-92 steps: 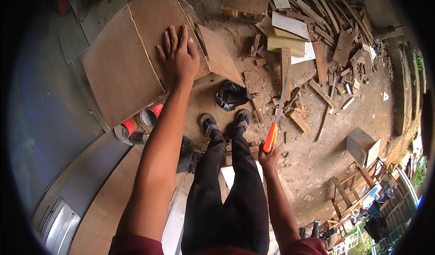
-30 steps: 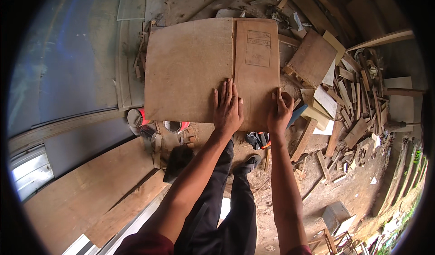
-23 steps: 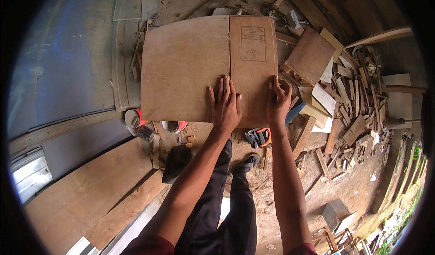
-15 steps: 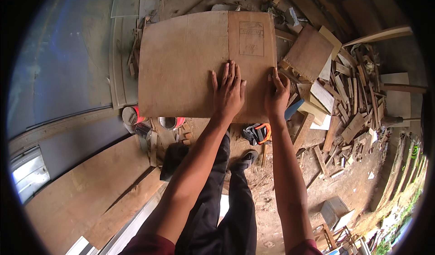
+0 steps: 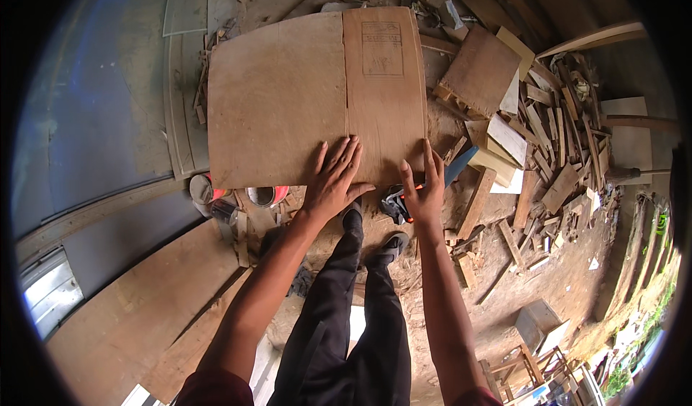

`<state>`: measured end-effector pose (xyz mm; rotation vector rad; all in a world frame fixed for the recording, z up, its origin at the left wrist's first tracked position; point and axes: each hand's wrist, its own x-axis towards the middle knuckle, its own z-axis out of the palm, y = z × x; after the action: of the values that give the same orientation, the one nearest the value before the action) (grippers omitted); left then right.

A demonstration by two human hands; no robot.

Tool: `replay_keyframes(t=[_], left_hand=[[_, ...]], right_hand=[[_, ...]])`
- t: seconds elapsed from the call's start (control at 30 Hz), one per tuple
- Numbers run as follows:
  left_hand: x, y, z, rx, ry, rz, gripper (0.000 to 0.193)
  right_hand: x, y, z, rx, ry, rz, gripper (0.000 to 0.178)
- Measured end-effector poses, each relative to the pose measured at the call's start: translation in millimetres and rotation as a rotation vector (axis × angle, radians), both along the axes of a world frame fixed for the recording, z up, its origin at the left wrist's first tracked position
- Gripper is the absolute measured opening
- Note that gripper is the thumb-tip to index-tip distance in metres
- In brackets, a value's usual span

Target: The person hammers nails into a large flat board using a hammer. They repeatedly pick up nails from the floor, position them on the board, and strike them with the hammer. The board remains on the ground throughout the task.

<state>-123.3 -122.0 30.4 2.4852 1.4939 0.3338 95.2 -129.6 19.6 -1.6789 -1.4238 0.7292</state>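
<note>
A wide brown plywood panel [image 5: 277,99] lies in front of me, with a seam setting off a narrower strip [image 5: 386,110] at its right that bears a dark stamp. My left hand [image 5: 336,179] rests flat on the near edge of the panel, left of the seam, its fingers stretched out and thumb spread. At the near right corner is my right hand [image 5: 427,190], thumb on the face and the other fingers extended along the right edge. Beneath that corner a handsaw shows its blue blade [image 5: 460,164] and its black and orange handle [image 5: 393,204], partly hidden by my right hand.
Wood offcuts [image 5: 559,128] are heaped on the right. A square brown board [image 5: 481,71] leans among them. Two red tins [image 5: 267,195] stand near the panel's left corner. A long plywood sheet [image 5: 144,301] lies at lower left, and a grey box [image 5: 537,323] sits at lower right.
Both hands have slid nearer along the panel, the left from its middle to its near edge. My right hand's fingers have straightened. The view has shifted slightly, showing the panel further left.
</note>
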Motion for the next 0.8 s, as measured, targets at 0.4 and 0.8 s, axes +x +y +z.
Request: replay_keyframes(t=[0.4,0.8], left_hand=[[-7.0,2.5,-5.3,0.062,-0.038,-0.036,0.084],[-27.9,9.2,0.9,-0.083,-0.188,-0.158,0.087]], right_hand=[[-0.9,4.6,5.7,0.041,-0.031,0.009,0.063],[3.8,38.4,3.0,0.001,0.112,-0.007,0.051]])
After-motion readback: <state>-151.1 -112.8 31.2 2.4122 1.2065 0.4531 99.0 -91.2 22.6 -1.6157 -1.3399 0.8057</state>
